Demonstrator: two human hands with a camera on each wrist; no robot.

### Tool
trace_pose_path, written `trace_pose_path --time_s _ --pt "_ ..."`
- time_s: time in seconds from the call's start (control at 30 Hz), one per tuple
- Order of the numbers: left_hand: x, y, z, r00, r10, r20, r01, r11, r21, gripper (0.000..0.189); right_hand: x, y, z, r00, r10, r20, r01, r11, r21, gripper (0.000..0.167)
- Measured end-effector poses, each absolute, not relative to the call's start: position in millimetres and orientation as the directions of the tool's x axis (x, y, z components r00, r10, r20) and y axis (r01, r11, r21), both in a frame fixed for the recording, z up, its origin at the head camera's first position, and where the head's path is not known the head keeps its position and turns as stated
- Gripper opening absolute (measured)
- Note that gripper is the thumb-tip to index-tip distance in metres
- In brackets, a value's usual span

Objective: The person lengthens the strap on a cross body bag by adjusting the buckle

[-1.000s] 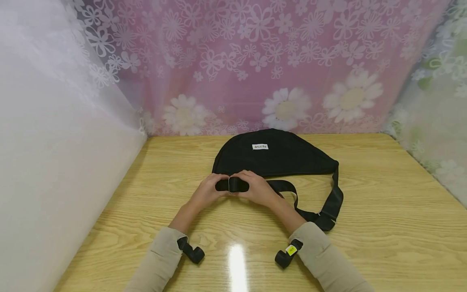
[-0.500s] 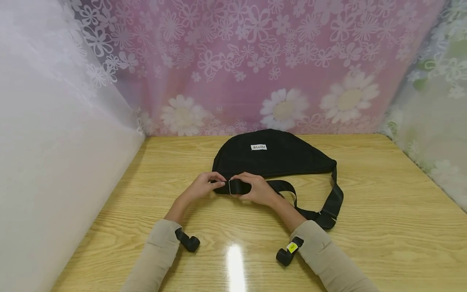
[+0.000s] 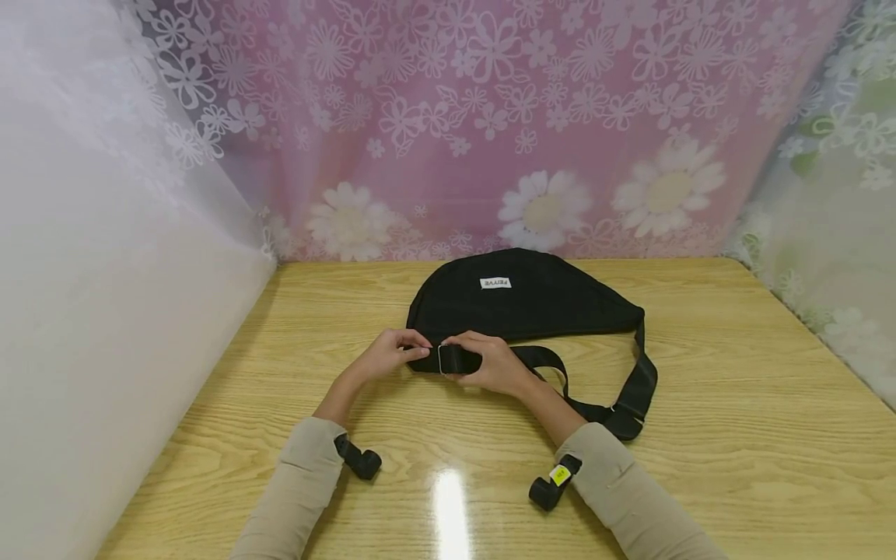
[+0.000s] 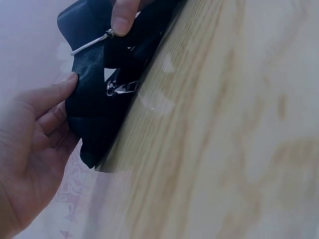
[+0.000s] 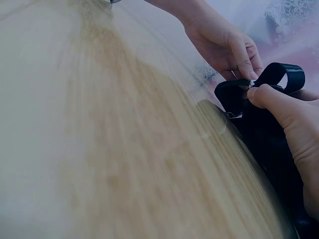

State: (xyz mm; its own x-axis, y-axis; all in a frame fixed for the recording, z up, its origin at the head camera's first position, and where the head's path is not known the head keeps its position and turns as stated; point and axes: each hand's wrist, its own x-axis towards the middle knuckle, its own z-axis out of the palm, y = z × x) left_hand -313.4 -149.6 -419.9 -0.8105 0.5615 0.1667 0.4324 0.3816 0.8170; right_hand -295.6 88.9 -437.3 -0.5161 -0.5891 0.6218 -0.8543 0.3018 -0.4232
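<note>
A black waist bag (image 3: 525,299) with a small white label lies on the table, flat edge toward me. Along its near left corner runs its black strap (image 3: 460,359), threaded through a metal slider buckle (image 3: 442,359). My left hand (image 3: 383,356) pinches the strap left of the buckle; in the left wrist view the thumb is on the strap's edge (image 4: 87,84). My right hand (image 3: 495,367) holds the looped strap at the buckle, its thumb beside the metal in the right wrist view. Some of the right fingers are hidden behind the strap.
The rest of the strap curves right to a black side-release buckle (image 3: 621,424), partly hard to make out. The wooden table (image 3: 735,373) meets a pink floral curtain (image 3: 448,155) behind and a white sheet (image 3: 140,272) at left. Black bands hang from both sleeves.
My left hand has moved left from beside the buckle and now pinches the strap farther along. The buckle shows more openly. My right hand has hardly moved.
</note>
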Motion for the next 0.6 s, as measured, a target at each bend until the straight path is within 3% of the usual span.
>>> trace_pose_path --time_s 0.6 --pt "-291.4 -147.3 -389.8 -0.810 0.564 0.160 0.421 0.371 0.828 0.017 -294.4 96.6 -435.8 -0.513 -0.570 0.642 -0.858 0.315 -0.406 0.051"
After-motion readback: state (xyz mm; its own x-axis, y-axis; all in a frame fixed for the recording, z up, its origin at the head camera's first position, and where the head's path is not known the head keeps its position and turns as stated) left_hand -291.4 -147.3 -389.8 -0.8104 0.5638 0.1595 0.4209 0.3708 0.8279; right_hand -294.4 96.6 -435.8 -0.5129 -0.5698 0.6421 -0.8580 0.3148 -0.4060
